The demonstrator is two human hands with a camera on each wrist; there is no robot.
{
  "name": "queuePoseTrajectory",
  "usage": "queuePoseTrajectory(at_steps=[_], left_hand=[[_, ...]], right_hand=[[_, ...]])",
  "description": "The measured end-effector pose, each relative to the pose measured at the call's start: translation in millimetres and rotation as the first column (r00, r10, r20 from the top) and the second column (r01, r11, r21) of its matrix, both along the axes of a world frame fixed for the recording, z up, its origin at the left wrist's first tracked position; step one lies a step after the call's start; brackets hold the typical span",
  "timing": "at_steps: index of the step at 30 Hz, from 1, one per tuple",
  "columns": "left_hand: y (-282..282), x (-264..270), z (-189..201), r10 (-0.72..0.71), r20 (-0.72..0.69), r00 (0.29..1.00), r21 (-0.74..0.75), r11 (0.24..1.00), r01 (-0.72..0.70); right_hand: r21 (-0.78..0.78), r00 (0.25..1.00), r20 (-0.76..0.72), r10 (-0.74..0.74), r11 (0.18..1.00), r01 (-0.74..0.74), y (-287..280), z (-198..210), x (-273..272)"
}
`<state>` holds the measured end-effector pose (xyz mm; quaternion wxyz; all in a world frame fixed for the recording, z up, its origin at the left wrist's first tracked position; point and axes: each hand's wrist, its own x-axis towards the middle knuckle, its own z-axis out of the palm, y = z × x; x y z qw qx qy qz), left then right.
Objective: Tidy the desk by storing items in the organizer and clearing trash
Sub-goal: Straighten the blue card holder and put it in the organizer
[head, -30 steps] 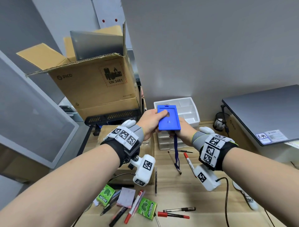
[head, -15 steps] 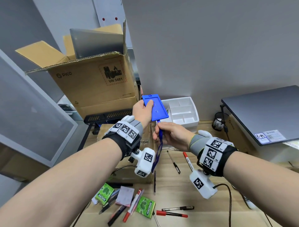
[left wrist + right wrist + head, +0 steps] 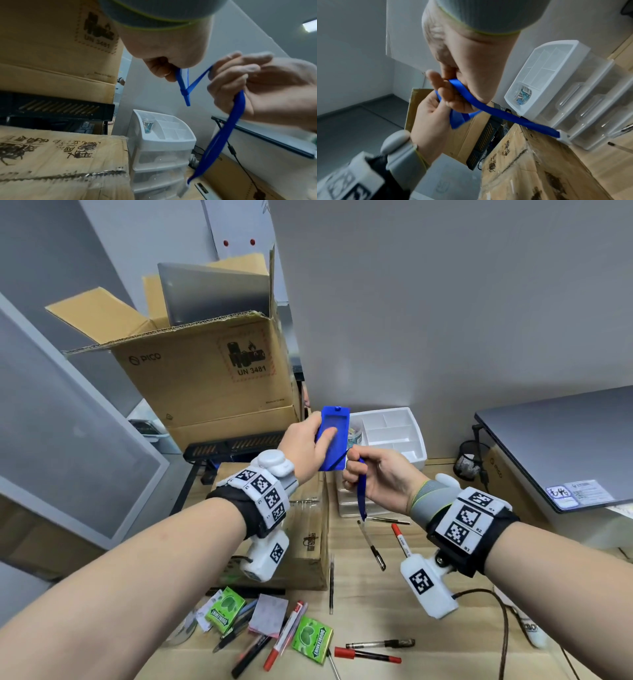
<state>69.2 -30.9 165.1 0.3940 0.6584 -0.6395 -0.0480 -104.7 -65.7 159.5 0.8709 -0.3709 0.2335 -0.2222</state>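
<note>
A blue badge holder [image 3: 334, 436] is upright in the air in front of the white drawer organizer [image 3: 419, 436]. My left hand [image 3: 317, 438] grips it, thumb on its clear face. From its lower end a blue lanyard [image 3: 361, 496] runs to my right hand [image 3: 356, 462], which pinches the strap with curled fingers; the rest hangs down to a white clip. In the left wrist view the lanyard [image 3: 221, 134] dangles beside the organizer [image 3: 164, 143]. In the right wrist view the lanyard [image 3: 501, 113] passes under my right hand [image 3: 452, 86]. A small clear container sits in one top compartment.
Pens [image 3: 371, 544], red markers [image 3: 368, 655], green gum packs [image 3: 312, 639] and sticky notes [image 3: 269, 614] litter the front of the wooden desk. A big open cardboard box [image 3: 205, 385] stands back left, a low carton [image 3: 305, 546] lies under my left wrist, and a laptop [image 3: 561, 446] sits to the right.
My left hand carried the badge holder left and turned it. My right hand left the holder, took the lanyard and raised it, so less strap hangs.
</note>
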Motion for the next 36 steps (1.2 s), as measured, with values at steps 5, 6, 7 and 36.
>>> queuePoseTrajectory(at_steps=[5,6,7,36], left_hand=[[10.1,-5.1,-9.2,-0.171,0.184,0.968,0.099,0.983,0.155],[11.6,-6.1,-11.1,-0.185,0.19,0.964,0.127,0.979,0.163],[12.9,-6.6,-13.0,-0.195,0.181,0.964,0.156,0.974,0.167],[32.1,-47.2,11.4,-0.218,-0.622,0.752,0.328,0.8,0.503]], right_hand=[[0.081,0.997,-0.037,-0.068,0.994,0.07,-14.9,14.4,2.2],[0.098,0.995,-0.05,-0.085,0.991,0.089,-18.2,17.7,2.2],[0.112,0.993,-0.061,-0.1,0.988,0.106,-21.6,21.1,1.3],[-0.28,0.827,-0.562,0.012,0.938,-0.204,-43.6,-24.5,-25.1]])
